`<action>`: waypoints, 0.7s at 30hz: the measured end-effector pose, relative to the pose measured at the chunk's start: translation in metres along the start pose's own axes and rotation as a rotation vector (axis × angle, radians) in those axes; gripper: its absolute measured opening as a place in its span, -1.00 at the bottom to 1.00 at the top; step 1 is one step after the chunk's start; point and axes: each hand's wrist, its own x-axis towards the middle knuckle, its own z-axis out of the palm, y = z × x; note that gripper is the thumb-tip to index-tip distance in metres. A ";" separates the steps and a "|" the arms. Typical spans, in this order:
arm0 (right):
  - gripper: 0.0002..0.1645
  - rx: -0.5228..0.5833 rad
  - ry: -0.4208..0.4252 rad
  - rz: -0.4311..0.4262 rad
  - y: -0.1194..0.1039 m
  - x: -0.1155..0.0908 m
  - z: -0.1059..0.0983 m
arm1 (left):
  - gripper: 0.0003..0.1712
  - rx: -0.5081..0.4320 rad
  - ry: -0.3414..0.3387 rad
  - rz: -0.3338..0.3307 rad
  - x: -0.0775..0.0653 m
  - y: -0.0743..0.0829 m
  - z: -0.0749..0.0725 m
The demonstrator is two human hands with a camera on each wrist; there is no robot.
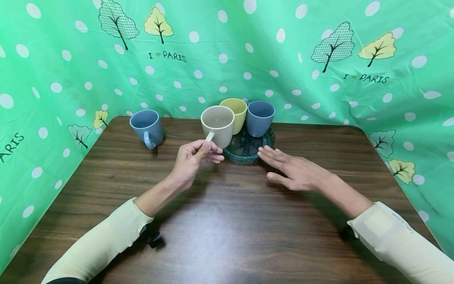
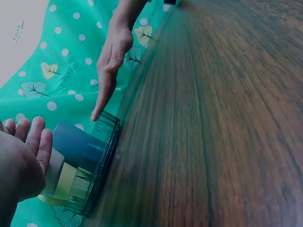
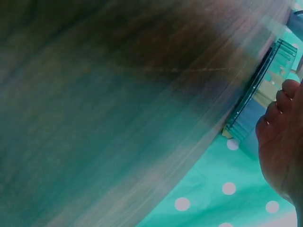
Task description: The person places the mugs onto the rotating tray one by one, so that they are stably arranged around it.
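Observation:
My left hand (image 1: 193, 162) pinches the handle of a white mug (image 1: 222, 132), which overlaps the left side of a round teal glass tray (image 1: 241, 158) in the head view. On the tray stand a yellow cup (image 1: 240, 114) at the back and a blue cup (image 1: 261, 118) at the right. My right hand (image 1: 294, 169) has its fingers straight, with the fingertips right at the tray's right rim. In the left wrist view, the glass tray (image 2: 106, 137) shows from the side, and the left hand partly hides the white mug (image 2: 53, 171).
A second blue mug (image 1: 146, 128) stands on the dark wooden table (image 1: 227, 228) at the back left, its handle toward me. Behind the table's far edge hangs a green polka-dot cloth (image 1: 227, 51) printed with trees.

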 end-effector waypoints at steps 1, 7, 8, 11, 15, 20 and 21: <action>-0.12 0.000 -0.001 0.002 0.000 0.000 0.000 | -0.63 -0.002 -0.002 0.002 0.000 0.000 0.001; -0.14 -0.002 -0.008 0.000 -0.001 0.001 -0.001 | -0.64 -0.014 -0.012 0.003 0.003 -0.003 0.006; -0.14 -0.004 -0.008 -0.002 -0.002 0.001 -0.001 | -0.64 -0.014 -0.013 0.002 0.004 -0.004 0.007; -0.15 -0.009 -0.004 -0.009 -0.002 0.001 0.000 | -0.65 -0.014 -0.018 0.001 0.005 -0.007 0.008; -0.15 -0.009 -0.001 -0.010 -0.002 0.001 0.000 | -0.65 -0.011 -0.024 -0.001 0.008 -0.010 0.010; -0.15 -0.001 -0.002 -0.006 -0.003 0.001 0.000 | -0.65 -0.018 -0.032 -0.006 0.012 -0.013 0.013; -0.15 0.000 -0.002 -0.005 -0.004 0.001 -0.001 | -0.65 -0.019 -0.033 -0.007 0.013 -0.013 0.014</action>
